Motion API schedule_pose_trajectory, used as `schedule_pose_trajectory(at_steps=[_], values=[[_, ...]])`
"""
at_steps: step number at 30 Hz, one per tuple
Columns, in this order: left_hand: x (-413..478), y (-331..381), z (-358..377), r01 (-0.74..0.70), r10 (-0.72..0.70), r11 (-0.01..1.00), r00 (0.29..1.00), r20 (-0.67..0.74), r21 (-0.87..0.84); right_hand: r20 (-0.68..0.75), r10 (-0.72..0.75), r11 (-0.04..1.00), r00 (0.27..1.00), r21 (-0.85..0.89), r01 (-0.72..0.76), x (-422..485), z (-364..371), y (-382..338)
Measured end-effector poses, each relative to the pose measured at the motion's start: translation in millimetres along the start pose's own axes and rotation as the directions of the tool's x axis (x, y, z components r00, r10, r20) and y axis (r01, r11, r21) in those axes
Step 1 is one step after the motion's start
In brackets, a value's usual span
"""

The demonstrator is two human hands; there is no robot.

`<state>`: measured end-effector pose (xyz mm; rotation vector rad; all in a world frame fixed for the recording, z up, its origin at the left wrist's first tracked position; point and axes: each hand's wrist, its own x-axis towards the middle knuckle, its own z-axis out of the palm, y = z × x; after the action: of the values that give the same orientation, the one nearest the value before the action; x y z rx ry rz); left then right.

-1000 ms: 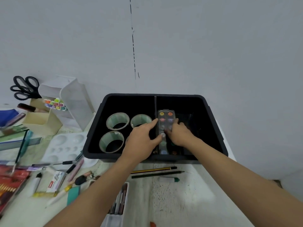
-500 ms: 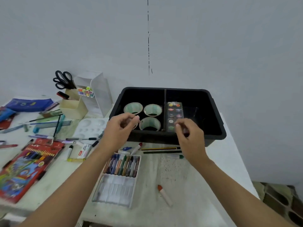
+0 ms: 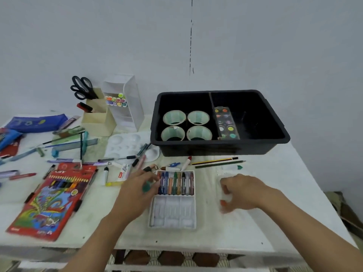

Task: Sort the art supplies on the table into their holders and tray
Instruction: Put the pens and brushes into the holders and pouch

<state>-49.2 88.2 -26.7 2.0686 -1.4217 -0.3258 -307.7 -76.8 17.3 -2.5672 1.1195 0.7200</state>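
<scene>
My left hand (image 3: 135, 193) hovers at the left edge of the white crayon tray (image 3: 172, 211), fingers curled around a small teal piece (image 3: 146, 188); blur hides whether it is gripped. My right hand (image 3: 243, 191) is to the right of that tray, fingers closed down on a white crayon with an orange tip (image 3: 223, 203). The black bin (image 3: 216, 152) stands behind, holding several tape rolls (image 3: 173, 117) on its left side and a watercolour set (image 3: 225, 122) beside the divider.
Two pencils (image 3: 216, 161) and a green-capped tube (image 3: 233, 167) lie in front of the bin. Left of my hands are a paint palette (image 3: 121, 148), a coloured-pencil pack (image 3: 57, 199), loose pens, a cream holder (image 3: 96, 122) with scissors (image 3: 82, 89) and a white marker rack (image 3: 127, 114).
Both hands have left the watercolour set in the bin and come back toward me. The left now sits by the crayon tray, the right over the orange-tipped crayon. The view has pulled back.
</scene>
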Motion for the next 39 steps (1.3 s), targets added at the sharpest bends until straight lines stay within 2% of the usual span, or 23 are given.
schedule_pose_trajectory(at_steps=[3, 7, 10, 12, 16, 20, 23, 28, 32, 35, 37, 39], values=[[25.0, 2.3, 10.8, -0.177, 0.177, 0.983, 0.984, 0.009, 0.050, -0.002, 0.061, 0.993, 0.998, 0.100, -0.061, 1.2, 2.0, -8.1], [62.0, 22.0, 36.0, -0.253, 0.246, 0.962, 0.967, 0.071, 0.104, -0.022, 0.148, 0.949, 0.989, 0.283, -0.136, 5.2, 7.1, -15.6], [76.7, 35.2, 51.2, -0.176, 0.149, 0.959, 0.980, 0.133, 0.223, -0.095, 0.200, 0.895, 0.975, 0.423, -0.142, 7.3, 14.5, -19.6], [80.3, 40.7, 58.6, -0.108, 0.081, 0.964, 0.990, 0.118, 0.243, -0.185, 0.230, 0.840, 0.955, 0.533, -0.099, 8.7, 19.9, -24.1], [85.4, 44.8, 70.4, 0.002, -0.010, 0.976, 0.999, 0.036, 0.219, -0.356, 0.269, 0.731, 0.895, 0.680, 0.050, 18.7, 22.1, -34.2], [86.8, 49.8, 74.2, 0.086, -0.086, 0.974, 0.996, -0.007, 0.208, -0.430, 0.242, 0.609, 0.870, 0.765, 0.209, 32.4, 20.0, -40.2], [83.9, 53.3, 76.0, 0.091, -0.092, 0.982, 0.996, -0.002, 0.167, -0.464, 0.202, 0.531, 0.863, 0.792, 0.301, 37.3, 15.8, -41.0], [66.8, 36.5, 67.3, -0.043, 0.040, 0.998, 0.997, -0.073, -0.043, -0.510, 0.107, 0.522, 0.854, 0.759, 0.388, 47.3, 3.3, -41.9], [41.0, 22.4, 26.0, -0.104, 0.068, 0.978, 0.978, -0.195, -0.182, -0.520, -0.108, 0.627, 0.847, 0.625, 0.464, 59.9, -9.6, -60.8], [23.1, 0.7, -7.5, 0.049, -0.098, 0.974, 0.971, -0.220, -0.219, -0.525, -0.247, 0.757, 0.815, 0.420, 0.500, 78.4, -13.7, -83.7], [14.1, -20.8, -23.2, 0.173, -0.200, 0.971, 0.965, -0.172, -0.164, -0.520, -0.307, 0.812, 0.797, 0.294, 0.504, 91.2, -12.5, -97.1], [4.8, -38.6, -35.3, 0.228, -0.234, 0.972, 0.963, -0.134, -0.054, -0.508, -0.351, 0.861, 0.786, 0.156, 0.485, 101.0, -10.1, -105.9]])
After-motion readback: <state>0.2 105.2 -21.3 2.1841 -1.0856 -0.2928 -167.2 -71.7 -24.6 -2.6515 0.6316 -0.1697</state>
